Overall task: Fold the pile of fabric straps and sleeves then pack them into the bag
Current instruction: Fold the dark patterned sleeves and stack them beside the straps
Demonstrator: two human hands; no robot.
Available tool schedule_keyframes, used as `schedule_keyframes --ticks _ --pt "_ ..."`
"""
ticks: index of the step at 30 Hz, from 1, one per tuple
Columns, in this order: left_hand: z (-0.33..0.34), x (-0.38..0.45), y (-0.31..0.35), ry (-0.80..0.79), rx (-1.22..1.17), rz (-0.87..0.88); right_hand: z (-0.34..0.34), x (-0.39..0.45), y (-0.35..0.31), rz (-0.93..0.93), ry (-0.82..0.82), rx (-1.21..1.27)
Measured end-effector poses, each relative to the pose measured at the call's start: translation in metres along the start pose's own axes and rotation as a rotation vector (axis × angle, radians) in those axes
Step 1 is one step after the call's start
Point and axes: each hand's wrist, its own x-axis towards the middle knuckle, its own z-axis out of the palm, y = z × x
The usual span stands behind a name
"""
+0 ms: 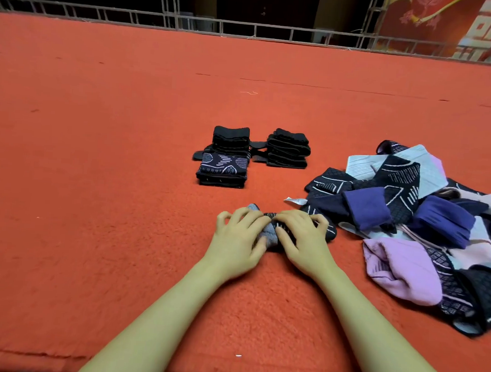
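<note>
Left hand (239, 243) and right hand (301, 241) — fingers curled, gripping a dark patterned sleeve (273, 230) on the red carpet (95, 176). Unfolded pile (423, 219) just right; folded stacks (224, 158) beyond. White tag (295, 201) — unreadable.

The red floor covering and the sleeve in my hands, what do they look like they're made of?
Floor covering: probably felt or low-pile carpet, matte with a fuzzy nap. Sleeve: apparently stretchy knit fabric, with a fine woven pattern and soft bunching under both hands.
</note>
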Motion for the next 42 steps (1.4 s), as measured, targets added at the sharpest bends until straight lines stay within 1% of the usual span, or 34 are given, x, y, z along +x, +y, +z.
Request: schedule_keyframes --ticks 3,5,7,10,12,14,17,19,23,25,27,30,32,34,37,40,42 --pt "0.013 -0.004 -0.002 0.023 0.083 -0.014 0.003 -0.003 0.004 0.036 -0.024 0.050" --pt "0.017 -0.004 -0.002 0.060 0.085 -0.022 0.005 -0.004 0.005 0.025 -0.030 0.040" --pt "0.019 -0.003 -0.004 0.116 0.007 -0.059 0.006 -0.006 0.005 0.005 -0.030 0.026" --pt "0.017 -0.003 -0.008 0.168 -0.168 -0.176 0.009 -0.005 0.005 -0.034 -0.032 0.005" --pt "0.014 -0.002 -0.008 0.205 -0.241 -0.207 0.011 -0.003 0.004 -0.025 0.019 -0.011" --pt "0.011 -0.002 -0.008 0.276 -0.297 -0.248 0.011 -0.002 0.006 0.007 0.071 -0.019" --pt "0.006 -0.004 -0.009 0.412 -0.351 -0.406 0.011 -0.003 0.006 0.030 0.153 -0.070" --pt "0.006 -0.005 -0.009 0.425 -0.336 -0.455 0.010 -0.001 0.005 0.054 0.213 -0.114" --pt "0.007 -0.005 -0.008 0.391 -0.292 -0.374 0.011 0.003 0.003 0.113 0.250 -0.100" --pt "0.006 -0.005 -0.007 0.356 -0.300 -0.305 0.013 0.007 0.001 0.105 0.253 -0.090" --pt "0.005 -0.007 -0.008 0.279 -0.259 -0.211 0.014 0.010 -0.001 0.078 0.272 -0.140" --pt "0.000 -0.005 -0.011 0.181 -0.123 -0.020 0.013 0.015 -0.002 0.073 0.261 -0.200" --pt "-0.003 -0.003 -0.014 0.192 -0.055 0.101 0.012 0.019 -0.002 0.080 0.234 -0.199" --pt "-0.008 0.001 -0.016 0.214 -0.050 0.158 0.010 0.023 0.000 0.104 0.212 -0.198" --pt "-0.016 0.005 -0.017 0.291 -0.150 0.100 0.004 0.033 0.007 0.195 0.177 -0.255" --pt "-0.022 0.008 -0.013 0.407 -0.294 -0.063 -0.006 0.045 0.012 0.259 0.081 -0.275" --pt "-0.024 0.009 -0.009 0.455 -0.379 -0.190 -0.014 0.052 0.015 0.284 0.027 -0.270"
